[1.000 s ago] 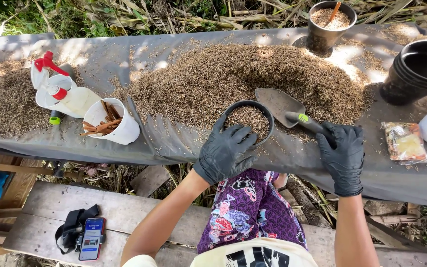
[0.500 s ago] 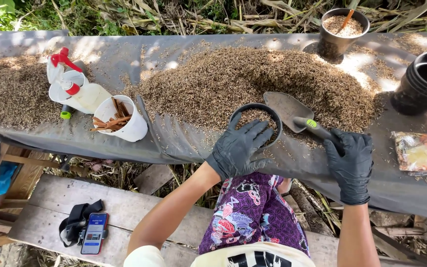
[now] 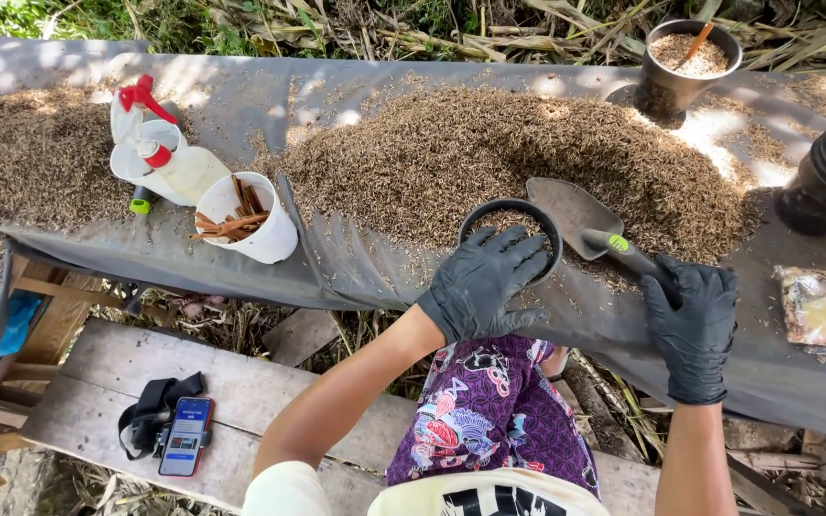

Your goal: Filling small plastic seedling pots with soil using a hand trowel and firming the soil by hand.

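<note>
1. While the gloved left hand point(image 3: 483, 284) cups the near rim of a small black pot point(image 3: 510, 237) – fingers spread – the pot sits at the husk pile's point(image 3: 489, 162) front edge.
2. Right hand point(image 3: 693, 320) is wrapped around a trowel point(image 3: 580, 217) handle, blade resting on husks.
3. Further left – white cup of sticks point(image 3: 244, 222), spray bottle point(image 3: 160, 153).

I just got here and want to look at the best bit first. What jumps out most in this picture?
The big brown heap of husks spread along the grey sheet catches the eye first. In front of it, two black-gloved hands are busy: the left hand grips a small black pot partly filled with husks, and the right hand holds a trowel beside it. To the left, a white cup of brown sticks stands by a spray bottle with a red trigger.
</note>
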